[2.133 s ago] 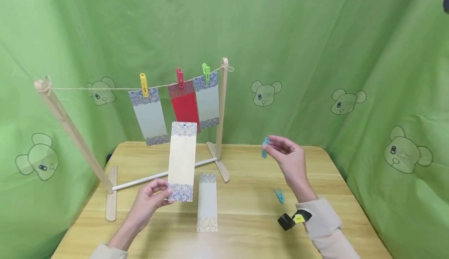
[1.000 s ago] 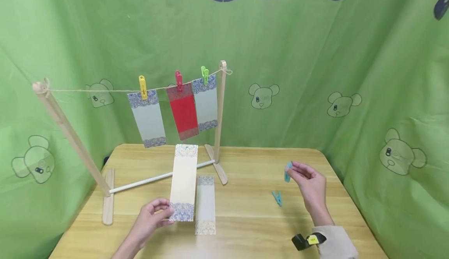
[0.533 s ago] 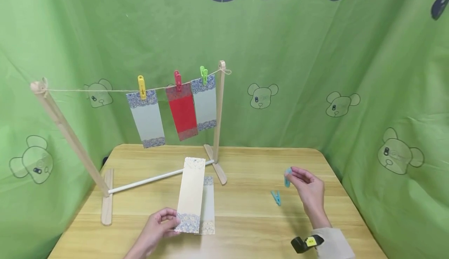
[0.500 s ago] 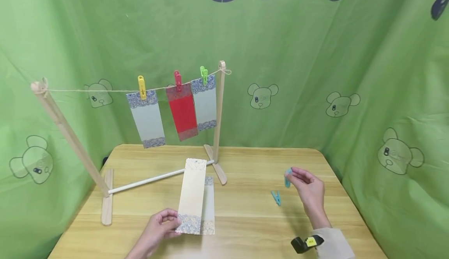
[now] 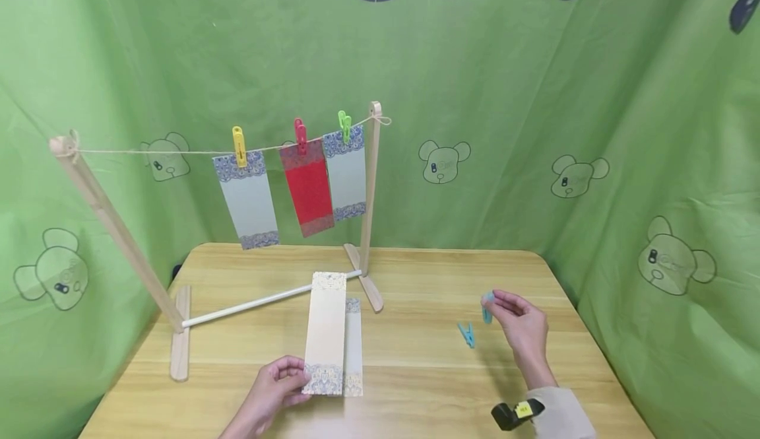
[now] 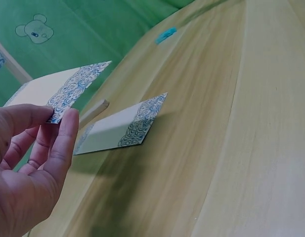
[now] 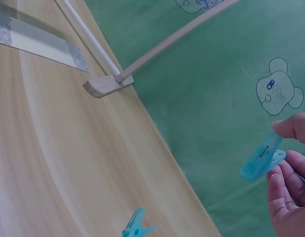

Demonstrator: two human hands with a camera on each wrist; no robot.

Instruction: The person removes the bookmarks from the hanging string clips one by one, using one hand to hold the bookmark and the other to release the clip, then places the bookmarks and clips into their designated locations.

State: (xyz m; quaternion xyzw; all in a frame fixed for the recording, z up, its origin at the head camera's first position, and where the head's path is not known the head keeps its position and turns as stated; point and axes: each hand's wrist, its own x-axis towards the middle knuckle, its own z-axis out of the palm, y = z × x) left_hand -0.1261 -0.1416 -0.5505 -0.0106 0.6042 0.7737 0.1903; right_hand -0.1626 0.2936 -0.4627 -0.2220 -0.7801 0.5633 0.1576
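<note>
My left hand pinches a cream card with blue lace-patterned ends by its lower left corner. In the left wrist view the thumb and fingers grip the card's patterned end, raised over the table. A similar pale card lies beneath it, partly covered in the head view. My right hand holds a blue clothespin between thumb and fingers; the right wrist view shows this clothespin from its side. Another blue clothespin lies on the table just left of that hand.
A wooden stand carries a string. From it hang a pale card under a yellow clothespin, a red card under a red one, and another pale card under a green one. Green curtains surround the wooden table.
The left hand has lowered the cream card and shifted it right, over the lying card. The right hand has moved right and down with its clothespin, holding nearly still lately.
</note>
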